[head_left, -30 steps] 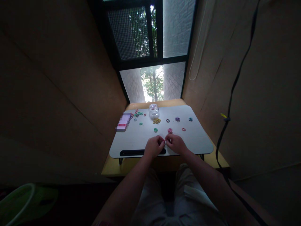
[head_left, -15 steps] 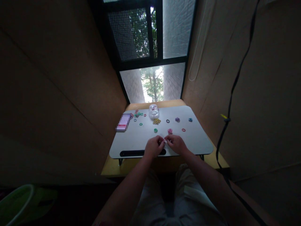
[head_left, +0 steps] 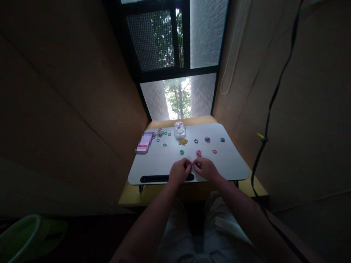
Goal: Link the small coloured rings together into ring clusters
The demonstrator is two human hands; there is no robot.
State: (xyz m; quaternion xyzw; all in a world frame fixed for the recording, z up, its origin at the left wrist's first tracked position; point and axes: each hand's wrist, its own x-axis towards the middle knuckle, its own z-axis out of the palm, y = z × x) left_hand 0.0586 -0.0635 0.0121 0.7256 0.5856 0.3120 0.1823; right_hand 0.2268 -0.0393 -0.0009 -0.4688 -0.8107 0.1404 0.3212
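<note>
head | left hand [head_left: 180,170] beside right hand [head_left: 204,168] | phone screen [head_left: 144,141] pixelated, unreadable

Left hand [head_left: 179,171] and right hand [head_left: 206,168] are held close together over the near part of a white bench [head_left: 230,164], fingertips pretty much meeting, and what's between them can't really be made out. A pink bundle [head_left: 199,153] and a green bundle [head_left: 182,152] are set just beyond. Further back, a clear jar [head_left: 180,130] is parked right behind a yellow pile [head_left: 183,141]. Loose coloured rings [head_left: 162,133] are scattered off to the left, near a phone [head_left: 144,142] whose screen is pixelated.
</note>
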